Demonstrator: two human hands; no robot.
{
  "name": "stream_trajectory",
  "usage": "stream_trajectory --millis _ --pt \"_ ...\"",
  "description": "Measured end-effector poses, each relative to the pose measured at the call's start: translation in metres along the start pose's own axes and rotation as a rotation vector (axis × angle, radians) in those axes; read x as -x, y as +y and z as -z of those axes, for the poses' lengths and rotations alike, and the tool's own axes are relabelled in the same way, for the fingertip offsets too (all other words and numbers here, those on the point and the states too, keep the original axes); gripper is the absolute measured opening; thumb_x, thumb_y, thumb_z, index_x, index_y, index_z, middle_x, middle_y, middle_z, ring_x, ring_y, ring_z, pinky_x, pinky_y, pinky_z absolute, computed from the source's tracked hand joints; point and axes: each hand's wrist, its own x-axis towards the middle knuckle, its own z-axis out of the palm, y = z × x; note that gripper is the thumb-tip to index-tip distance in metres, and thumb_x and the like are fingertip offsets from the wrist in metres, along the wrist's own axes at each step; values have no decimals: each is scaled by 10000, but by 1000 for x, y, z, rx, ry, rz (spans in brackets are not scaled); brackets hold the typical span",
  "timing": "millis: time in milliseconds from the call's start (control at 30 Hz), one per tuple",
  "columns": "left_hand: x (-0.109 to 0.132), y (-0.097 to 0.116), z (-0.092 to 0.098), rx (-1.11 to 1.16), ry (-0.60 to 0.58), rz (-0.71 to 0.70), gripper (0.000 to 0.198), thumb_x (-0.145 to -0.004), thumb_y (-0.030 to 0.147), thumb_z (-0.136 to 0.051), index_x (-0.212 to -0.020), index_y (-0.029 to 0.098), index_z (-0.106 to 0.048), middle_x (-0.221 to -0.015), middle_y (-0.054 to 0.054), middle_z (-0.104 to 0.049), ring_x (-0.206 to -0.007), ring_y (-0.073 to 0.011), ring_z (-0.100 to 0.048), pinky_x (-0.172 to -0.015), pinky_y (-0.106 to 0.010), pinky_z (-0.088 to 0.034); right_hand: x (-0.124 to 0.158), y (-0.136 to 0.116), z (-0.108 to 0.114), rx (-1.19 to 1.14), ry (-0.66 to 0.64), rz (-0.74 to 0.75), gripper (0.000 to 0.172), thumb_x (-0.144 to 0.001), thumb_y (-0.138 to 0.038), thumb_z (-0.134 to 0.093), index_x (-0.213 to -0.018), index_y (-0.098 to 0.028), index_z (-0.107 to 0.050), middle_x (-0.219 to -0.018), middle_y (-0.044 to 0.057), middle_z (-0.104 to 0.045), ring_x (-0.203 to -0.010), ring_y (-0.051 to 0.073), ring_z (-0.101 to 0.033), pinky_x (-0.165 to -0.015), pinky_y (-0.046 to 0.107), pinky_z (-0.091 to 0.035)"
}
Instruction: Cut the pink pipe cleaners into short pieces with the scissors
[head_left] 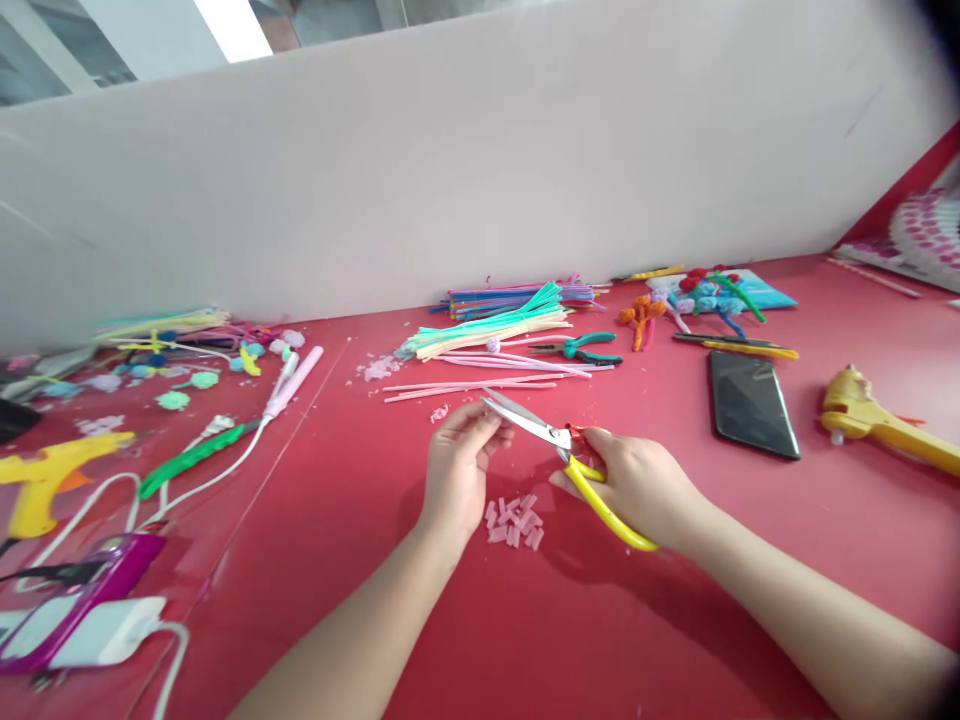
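Note:
My right hand grips yellow-handled scissors, whose blades point up and left toward my left hand. The fingers of my left hand are pinched together by the blade tips; whatever they hold is too small or hidden to make out. Below the scissors lies a small pile of short pink cut pieces on the red table. Just beyond my hands are long pink pipe cleaners, with tiny pink scraps nearby.
Bundled pipe cleaners and teal-handled pliers lie farther back. A black phone and a yellow glue gun are at right. Another glue gun, a green-handled tool and a purple power strip with cables occupy the left.

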Motion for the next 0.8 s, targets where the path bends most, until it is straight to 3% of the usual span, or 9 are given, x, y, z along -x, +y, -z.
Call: stream_trajectory --millis 800 --pt "0 3 -2 37 3 10 65 -657 180 -608 -719 161 -614 -647 9 -593 -589 -71 -537 -596 -197 -422 0 8 -10 73 7 87 312 -753 -505 -363 -679 -207 -415 -518 -13 -501 -417 101 -414 -438 225 -172"
